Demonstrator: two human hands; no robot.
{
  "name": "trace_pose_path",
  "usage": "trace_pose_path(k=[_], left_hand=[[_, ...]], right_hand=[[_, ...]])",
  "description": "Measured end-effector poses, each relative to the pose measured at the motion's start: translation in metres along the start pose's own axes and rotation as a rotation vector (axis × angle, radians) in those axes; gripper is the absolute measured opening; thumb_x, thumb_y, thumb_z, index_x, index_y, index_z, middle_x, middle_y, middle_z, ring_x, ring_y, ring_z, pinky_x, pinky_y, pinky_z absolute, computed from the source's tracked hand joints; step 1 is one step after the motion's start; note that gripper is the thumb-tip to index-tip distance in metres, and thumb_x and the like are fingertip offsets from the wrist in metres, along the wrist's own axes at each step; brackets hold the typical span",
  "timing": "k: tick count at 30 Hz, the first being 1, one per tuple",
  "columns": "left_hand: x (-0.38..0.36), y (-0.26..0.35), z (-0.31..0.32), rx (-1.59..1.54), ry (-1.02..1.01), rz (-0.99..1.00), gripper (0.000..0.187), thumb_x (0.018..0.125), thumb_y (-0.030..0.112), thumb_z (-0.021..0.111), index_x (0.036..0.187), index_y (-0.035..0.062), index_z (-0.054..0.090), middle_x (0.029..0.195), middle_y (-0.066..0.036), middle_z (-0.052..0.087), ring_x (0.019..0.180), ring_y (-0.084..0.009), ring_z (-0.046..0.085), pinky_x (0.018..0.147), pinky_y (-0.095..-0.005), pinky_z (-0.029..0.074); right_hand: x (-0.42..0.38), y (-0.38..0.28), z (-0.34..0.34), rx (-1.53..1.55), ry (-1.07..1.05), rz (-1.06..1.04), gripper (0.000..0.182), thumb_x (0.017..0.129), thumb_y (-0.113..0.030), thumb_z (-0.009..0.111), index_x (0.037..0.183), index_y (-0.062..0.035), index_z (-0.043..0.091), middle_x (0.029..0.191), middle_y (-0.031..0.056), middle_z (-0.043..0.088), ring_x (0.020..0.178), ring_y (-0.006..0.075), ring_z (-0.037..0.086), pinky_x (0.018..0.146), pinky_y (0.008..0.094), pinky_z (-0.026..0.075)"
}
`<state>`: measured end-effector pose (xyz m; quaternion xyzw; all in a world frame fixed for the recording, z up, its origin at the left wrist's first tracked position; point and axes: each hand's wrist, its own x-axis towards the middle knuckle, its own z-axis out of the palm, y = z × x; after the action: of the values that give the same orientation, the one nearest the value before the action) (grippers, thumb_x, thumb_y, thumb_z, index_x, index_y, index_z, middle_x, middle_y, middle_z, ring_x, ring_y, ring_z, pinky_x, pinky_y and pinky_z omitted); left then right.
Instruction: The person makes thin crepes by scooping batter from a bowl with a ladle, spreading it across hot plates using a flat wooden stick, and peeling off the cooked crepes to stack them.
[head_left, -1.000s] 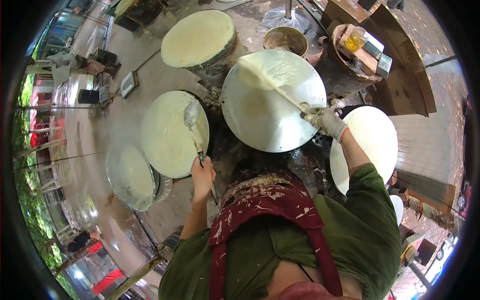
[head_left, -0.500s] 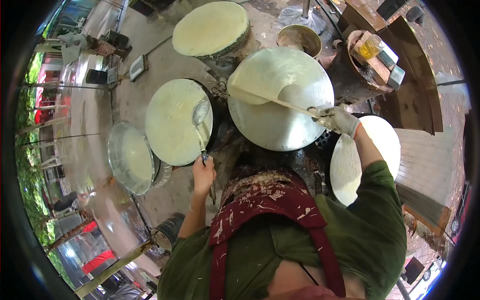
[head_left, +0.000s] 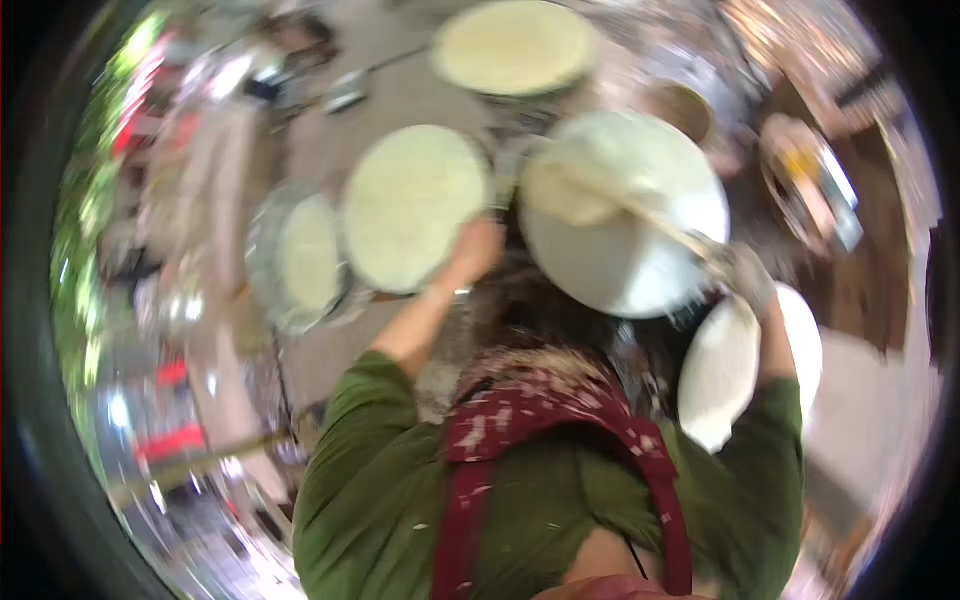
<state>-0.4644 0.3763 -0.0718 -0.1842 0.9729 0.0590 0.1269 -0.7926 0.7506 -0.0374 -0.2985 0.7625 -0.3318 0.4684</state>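
Note:
My right hand [head_left: 740,277], in a pale glove, grips a long thin wooden stick [head_left: 650,215] over the round metal griddle [head_left: 640,285] in the middle. The stick's far end lies by a patch of pale batter [head_left: 562,192] on that griddle. My bare left hand [head_left: 478,248] is closed at the right edge of the left griddle, which a pale yellow sheet of batter [head_left: 415,205] covers. From it a blurred silvery ladle [head_left: 516,160] seems to reach up between the two griddles. Motion smears both hands.
A clear bowl of batter [head_left: 310,255] stands at far left. Another batter-covered griddle [head_left: 515,47] is at the back. A white sheet [head_left: 718,385] lies on a griddle at right. Behind are a metal pot [head_left: 685,112] and a cardboard box [head_left: 870,240].
My left hand has moved up and right, taking the ladle off the left griddle's batter toward the middle griddle. The view has shifted and blurred. My right hand still holds the stick.

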Motion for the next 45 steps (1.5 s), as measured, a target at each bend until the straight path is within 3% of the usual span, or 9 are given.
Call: trace_pose_path(k=[3, 7, 15, 24, 28, 30, 34, 39, 45], left_hand=[[-0.013, 0.022, -0.016, -0.248, 0.065, -0.219, 0.015, 0.083, 0.011, 0.054, 0.082, -0.0021, 0.063, 0.075, -0.022, 0.065, 0.071, -0.0389, 0.065, 0.064, -0.0513, 0.050], [-0.046, 0.023, -0.002, -0.133, 0.074, -0.177, 0.018, 0.080, 0.007, 0.054, 0.093, -0.0052, 0.053, 0.072, -0.022, 0.065, 0.071, -0.0403, 0.066, 0.061, -0.0500, 0.052], [-0.157, 0.056, 0.009, -0.382, -0.069, -0.086, 0.020, 0.089, 0.014, 0.049, 0.097, -0.0043, 0.050, 0.074, -0.024, 0.063, 0.070, -0.0420, 0.064, 0.061, -0.0486, 0.051], [-0.147, -0.007, -0.037, -0.359, 0.484, 0.687, 0.003, 0.080, 0.005, 0.053, 0.082, 0.0033, 0.055, 0.067, -0.017, 0.049, 0.053, -0.0363, 0.052, 0.055, -0.0465, 0.049], [-0.170, -0.049, -0.087, -0.959, 0.379, -0.012, 0.012, 0.093, 0.011, 0.058, 0.091, -0.0005, 0.057, 0.063, -0.012, 0.053, 0.055, -0.0240, 0.056, 0.049, -0.0382, 0.042], [-0.173, -0.077, -0.085, -1.101, 0.416, -0.100, 0.013, 0.093, 0.010, 0.058, 0.087, -0.0005, 0.056, 0.057, -0.006, 0.045, 0.052, -0.0147, 0.046, 0.049, -0.0331, 0.038], [-0.183, -0.122, -0.039, -1.072, 0.368, -0.069, 0.015, 0.095, 0.011, 0.054, 0.083, 0.0020, 0.052, 0.060, 0.003, 0.042, 0.051, -0.0053, 0.042, 0.047, -0.0245, 0.034], [-0.208, -0.122, -0.053, -1.076, 0.161, -0.241, 0.020, 0.094, 0.016, 0.056, 0.083, -0.0005, 0.054, 0.062, -0.008, 0.048, 0.057, -0.0153, 0.046, 0.054, -0.0332, 0.040], [-0.219, -0.098, -0.010, -0.885, 0.199, -0.300, 0.032, 0.091, 0.029, 0.052, 0.096, -0.0025, 0.055, 0.085, -0.030, 0.059, 0.080, -0.0459, 0.059, 0.070, -0.0516, 0.046]], right_hand=[[0.041, 0.010, 0.007, -0.267, 0.167, -0.159, 0.051, 0.089, -0.021, 0.061, 0.138, -0.0078, 0.052, 0.072, 0.0087, 0.063, 0.057, 0.0082, 0.053, 0.055, 0.0274, 0.045], [0.092, 0.038, 0.021, 0.799, -0.419, 0.212, 0.033, 0.098, -0.019, 0.051, 0.126, -0.0026, 0.060, 0.080, -0.0023, 0.058, 0.053, 0.0050, 0.047, 0.046, 0.0183, 0.036], [-0.027, 0.057, 0.072, 0.799, -0.111, 0.355, 0.041, 0.097, -0.028, 0.051, 0.131, -0.0052, 0.055, 0.069, 0.0013, 0.053, 0.043, 0.0050, 0.039, 0.036, 0.0183, 0.031], [-0.081, -0.059, 0.280, 1.193, 0.173, 0.238, 0.039, 0.096, -0.034, 0.057, 0.125, -0.0067, 0.058, 0.068, -0.0068, 0.050, 0.046, 0.0031, 0.038, 0.039, 0.0182, 0.032], [-0.026, -0.193, 0.336, 1.097, 0.279, 0.054, 0.041, 0.095, -0.034, 0.058, 0.126, -0.0065, 0.058, 0.074, -0.0063, 0.054, 0.054, 0.0023, 0.042, 0.045, 0.0174, 0.034], [0.034, -0.189, 0.367, 1.098, 0.309, 0.179, 0.028, 0.096, -0.039, 0.055, 0.092, -0.0117, 0.058, 0.065, -0.0035, 0.054, 0.045, 0.0064, 0.045, 0.041, 0.0224, 0.036], [0.113, -0.150, 0.416, 0.819, 0.755, 0.296, 0.023, 0.094, -0.029, 0.062, 0.102, -0.0074, 0.064, 0.070, 0.0005, 0.058, 0.061, 0.0085, 0.052, 0.054, 0.0233, 0.041], [0.075, -0.071, 0.416, 0.321, 1.091, 0.331, 0.029, 0.093, -0.028, 0.061, 0.107, -0.0023, 0.063, 0.082, 0.0065, 0.063, 0.073, 0.0153, 0.062, 0.065, 0.0313, 0.050], [0.026, -0.142, 0.383, 1.106, 0.763, 0.089, 0.027, 0.093, -0.031, 0.060, 0.101, -0.0055, 0.063, 0.082, 0.0044, 0.060, 0.068, 0.0144, 0.057, 0.056, 0.0293, 0.046]])
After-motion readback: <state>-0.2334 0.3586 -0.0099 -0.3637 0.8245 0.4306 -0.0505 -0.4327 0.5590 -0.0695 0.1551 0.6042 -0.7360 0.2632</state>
